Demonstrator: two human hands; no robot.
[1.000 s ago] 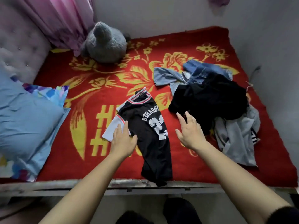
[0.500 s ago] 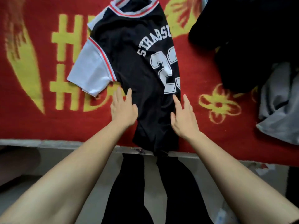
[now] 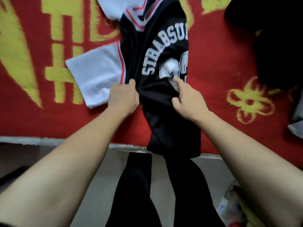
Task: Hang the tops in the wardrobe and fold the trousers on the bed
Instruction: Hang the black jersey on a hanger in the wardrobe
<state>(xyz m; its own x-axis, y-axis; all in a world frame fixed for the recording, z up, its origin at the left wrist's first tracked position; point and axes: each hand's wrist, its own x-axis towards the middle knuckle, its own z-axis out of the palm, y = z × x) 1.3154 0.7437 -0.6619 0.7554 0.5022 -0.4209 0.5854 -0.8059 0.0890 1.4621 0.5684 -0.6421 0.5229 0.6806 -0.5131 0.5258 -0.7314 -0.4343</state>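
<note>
A black jersey top (image 3: 157,46) with white sleeves, red trim and white lettering lies on the red bed blanket (image 3: 218,66), its hem hanging over the bed's front edge. My left hand (image 3: 123,97) grips a bunch of the black cloth at the jersey's left side, beside the white sleeve (image 3: 96,76). My right hand (image 3: 186,97) pinches the cloth at the printed number, fingers curled into the fabric. The cloth is gathered into folds between the two hands.
A dark pile of clothes (image 3: 270,38) lies at the right of the bed, with a grey garment (image 3: 296,125) at the right border. The bed's grey front edge (image 3: 49,140) runs below the blanket. My black-trousered legs (image 3: 147,194) stand on the floor; some packaging (image 3: 234,208) lies bottom right.
Both hands lay flat beside the jersey's lower part; now they have moved up and closed on the cloth, bunching it. The view has come closer to the bed.
</note>
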